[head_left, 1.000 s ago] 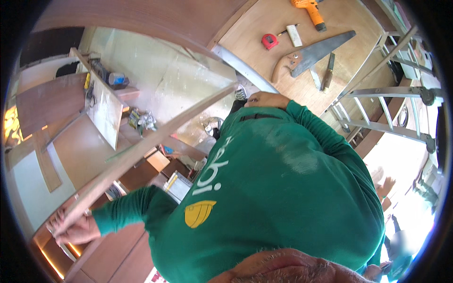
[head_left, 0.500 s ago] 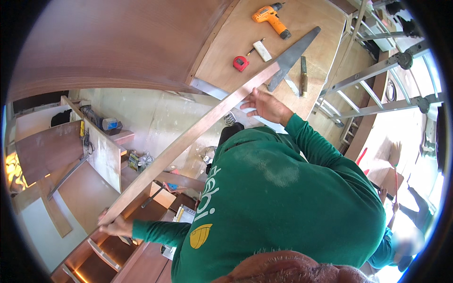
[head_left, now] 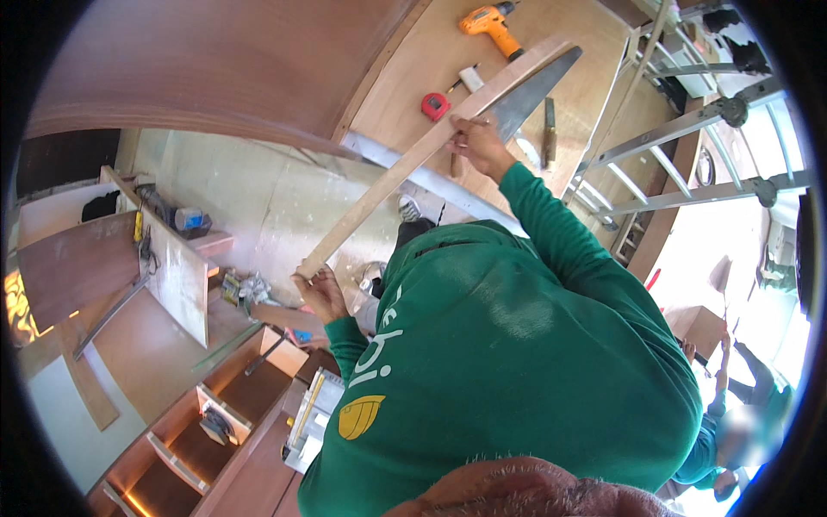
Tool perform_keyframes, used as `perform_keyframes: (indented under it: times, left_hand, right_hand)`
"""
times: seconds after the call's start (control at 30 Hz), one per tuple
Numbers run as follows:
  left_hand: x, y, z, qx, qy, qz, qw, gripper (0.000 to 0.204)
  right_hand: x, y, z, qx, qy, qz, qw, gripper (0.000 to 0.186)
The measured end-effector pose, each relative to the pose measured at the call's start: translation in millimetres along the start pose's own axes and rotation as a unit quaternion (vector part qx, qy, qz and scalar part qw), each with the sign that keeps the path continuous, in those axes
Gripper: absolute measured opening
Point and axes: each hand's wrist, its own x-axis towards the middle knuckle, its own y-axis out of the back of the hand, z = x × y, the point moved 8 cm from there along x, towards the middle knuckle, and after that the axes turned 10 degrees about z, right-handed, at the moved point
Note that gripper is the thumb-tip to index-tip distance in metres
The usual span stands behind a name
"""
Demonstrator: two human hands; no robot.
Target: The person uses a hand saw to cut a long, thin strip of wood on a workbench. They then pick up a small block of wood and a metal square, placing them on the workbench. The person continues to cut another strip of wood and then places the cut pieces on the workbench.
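A long, light wooden strip slants from near my left side up over the plywood worktop. My left hand grips its near end, fingers closed round it. Farther along, my right hand pinches the strip's lower edge. Beneath the strip and beside my right hand lies a handsaw, its handle partly hidden. Also on the worktop are an orange cordless drill, a red tape measure, a small white block partly covered by the strip, and a chisel-like tool with a wooden handle.
An aluminium ladder stands at the right. A large brown panel fills the upper left. Open wooden compartments lie at lower left, below leaning boards. Another person in green is at the far lower right.
The strip has moved up and right across the worktop, covering part of the saw. My left hand has come up and right with its end; my right hand has shifted slightly up.
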Motion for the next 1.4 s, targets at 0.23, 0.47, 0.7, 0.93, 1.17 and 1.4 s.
perform_keyframes:
  times: [0.23,0.47,0.7,0.93,1.17,1.4]
  left_hand:
    - [-75,-74,-78,0.247,0.103,-0.115,0.957,0.039]
    - [-89,-225,-156,0.187,0.144,-0.266,0.935,0.047]
    - [-25,-260,-193,0.1,0.157,-0.158,0.97,0.052]
    - [31,-228,-233,0.05,0.176,-0.118,0.976,0.041]
    - [60,-187,-267,0.041,0.184,-0.07,0.98,0.033]
    - [77,-165,-279,0.054,0.188,-0.049,0.979,0.023]
  right_hand:
    - [46,-61,-59,-0.076,0.078,0.002,0.994,0.014]
    - [83,-99,-90,-0.058,0.073,-0.064,0.994,0.008]
    - [57,-128,-67,-0.094,0.037,-0.077,0.992,0.046]
    - [9,-96,-42,-0.124,0.016,-0.132,0.983,0.062]
    - [-49,-28,-2,-0.156,-0.055,-0.138,0.976,0.056]
    - [-88,30,13,-0.16,-0.083,-0.106,0.978,0.056]
